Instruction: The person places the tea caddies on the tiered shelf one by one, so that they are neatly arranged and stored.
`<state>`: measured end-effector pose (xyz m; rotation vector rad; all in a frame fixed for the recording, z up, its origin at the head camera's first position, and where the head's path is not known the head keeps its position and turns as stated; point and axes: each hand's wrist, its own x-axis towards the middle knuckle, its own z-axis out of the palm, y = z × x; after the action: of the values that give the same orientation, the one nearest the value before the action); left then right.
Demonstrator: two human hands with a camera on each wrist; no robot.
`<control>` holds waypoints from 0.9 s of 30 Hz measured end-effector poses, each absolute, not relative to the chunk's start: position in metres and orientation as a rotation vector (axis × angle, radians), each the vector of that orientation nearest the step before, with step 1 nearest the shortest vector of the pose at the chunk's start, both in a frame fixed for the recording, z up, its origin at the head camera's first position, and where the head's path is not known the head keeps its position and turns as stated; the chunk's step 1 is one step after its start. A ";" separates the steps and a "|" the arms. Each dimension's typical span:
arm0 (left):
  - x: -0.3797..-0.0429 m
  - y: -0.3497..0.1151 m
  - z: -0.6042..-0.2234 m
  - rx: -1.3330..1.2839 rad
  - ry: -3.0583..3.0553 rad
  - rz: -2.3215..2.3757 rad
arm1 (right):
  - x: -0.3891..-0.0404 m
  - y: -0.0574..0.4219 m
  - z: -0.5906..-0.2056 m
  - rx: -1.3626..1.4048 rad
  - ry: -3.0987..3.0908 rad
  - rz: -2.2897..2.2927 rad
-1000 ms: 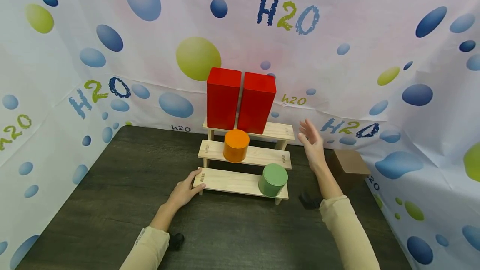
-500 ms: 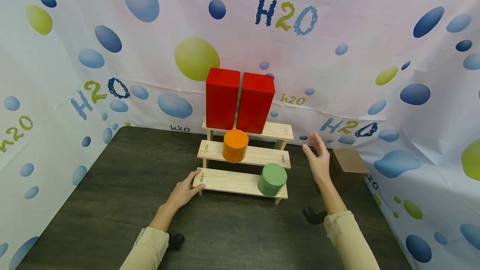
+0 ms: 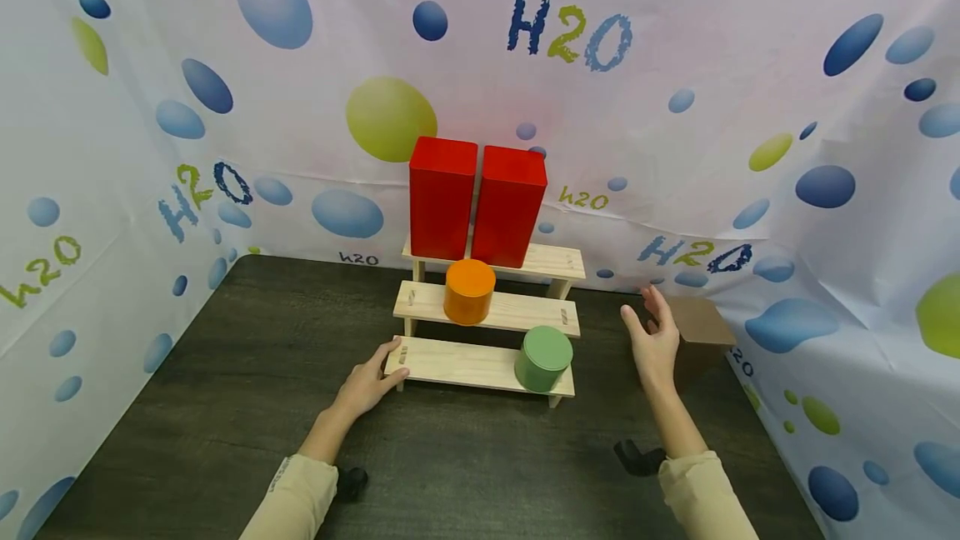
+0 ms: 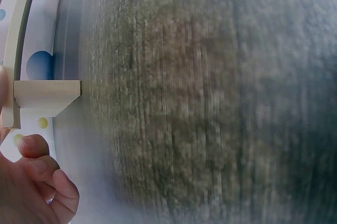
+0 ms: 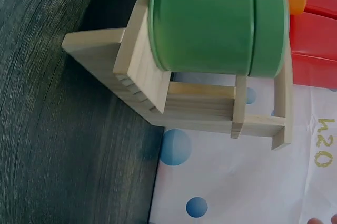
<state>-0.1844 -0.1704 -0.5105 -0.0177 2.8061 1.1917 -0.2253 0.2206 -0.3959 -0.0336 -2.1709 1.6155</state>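
A three-tier wooden shelf (image 3: 457, 362) stands on the dark table. My left hand (image 3: 363, 386) grips the left end of its lowest board, thumb at the front edge; in the left wrist view, several fingers (image 4: 37, 166) curl below the board. On that board's right part sits a green round tin (image 5: 210, 23). An orange round tin (image 3: 469, 292) stands on the middle board, and two tall red boxes (image 3: 442, 198) stand side by side on top. My right hand (image 3: 655, 348) is raised with loosely bent fingers, holding nothing, just left of a brown box (image 3: 701, 323).
The brown box stands at the table's right rear, partly behind my right hand. A white curtain (image 3: 480, 40) with blue and green spots and H2O lettering closes off the back and sides. The dark table (image 3: 465, 473) extends in front of the shelf.
My right hand has moved right and a little nearer to me, away from the shelf and up to the brown box. The left hand keeps its grip; the shelf and its items stay put.
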 end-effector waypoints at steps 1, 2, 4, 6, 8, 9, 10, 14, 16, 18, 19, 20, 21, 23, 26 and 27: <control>-0.185 -0.170 -0.510 -0.020 2.806 1.189 | -0.223 0.220 -0.394 -0.046 -2.161 1.615; -0.185 -0.170 -0.510 -0.022 2.805 1.188 | -0.221 0.220 -0.393 -0.056 -2.152 1.614; -0.185 -0.171 -0.510 -0.022 2.802 1.190 | -0.221 0.223 -0.395 -0.074 -2.126 1.600; -0.185 -0.170 -0.509 -0.027 2.799 1.192 | -0.222 0.227 -0.400 -0.087 -2.111 1.571; -0.184 -0.171 -0.509 -0.031 2.795 1.198 | -0.224 0.233 -0.406 -0.102 -2.100 1.522; -0.185 -0.171 -0.509 -0.032 2.796 1.196 | -0.225 0.236 -0.409 -0.112 -2.096 1.496; -0.185 -0.171 -0.509 -0.032 2.798 1.193 | -0.225 0.238 -0.412 -0.121 -2.093 1.473; -0.184 -0.171 -0.510 -0.031 2.802 1.189 | -0.223 0.245 -0.419 -0.168 -2.062 1.416; -0.184 -0.170 -0.511 -0.031 2.803 1.190 | -0.221 0.249 -0.421 -0.196 -2.047 1.397; -0.184 -0.170 -0.511 -0.030 2.803 1.190 | -0.220 0.253 -0.423 -0.226 -2.034 1.374; -0.184 -0.170 -0.511 -0.030 2.805 1.188 | -0.220 0.255 -0.425 -0.239 -2.031 1.360; -0.184 -0.170 -0.511 -0.029 2.806 1.185 | -0.220 0.256 -0.426 -0.255 -2.026 1.351; -0.185 -0.170 -0.512 -0.028 2.807 1.183 | -0.219 0.258 -0.427 -0.275 -2.022 1.341; -0.185 -0.170 -0.512 -0.028 2.809 1.180 | -0.219 0.261 -0.429 -0.312 -2.009 1.334; -0.185 -0.170 -0.512 -0.029 2.812 1.176 | -0.220 0.265 -0.433 -0.372 -1.989 1.341; -0.185 -0.170 -0.512 -0.030 2.813 1.175 | -0.220 0.266 -0.434 -0.390 -1.981 1.343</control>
<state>-0.1850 -0.1703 -0.5124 -0.0296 2.8129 1.1746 -0.2198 0.2661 -0.4337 -0.3904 -1.9806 1.3427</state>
